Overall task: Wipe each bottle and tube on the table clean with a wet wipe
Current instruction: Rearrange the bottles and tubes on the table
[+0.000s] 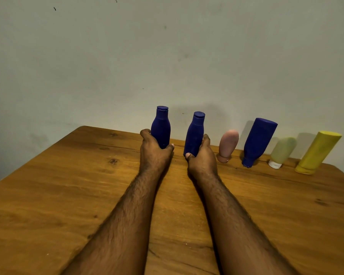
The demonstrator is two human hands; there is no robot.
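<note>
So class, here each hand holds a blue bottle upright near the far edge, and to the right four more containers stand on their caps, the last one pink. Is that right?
Not quite. The last container on the right is yellow; the pink tube is the first of the four. The rest holds: the left hand and right hand each hold a blue bottle, as the head view shows.

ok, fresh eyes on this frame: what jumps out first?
Two bare forearms reach up the middle, the left hand and right hand each gripping an upright dark blue bottle. To their right, a pink tube, big blue bottle, pale tube and yellow bottle stand cap-down along the wall.
</note>
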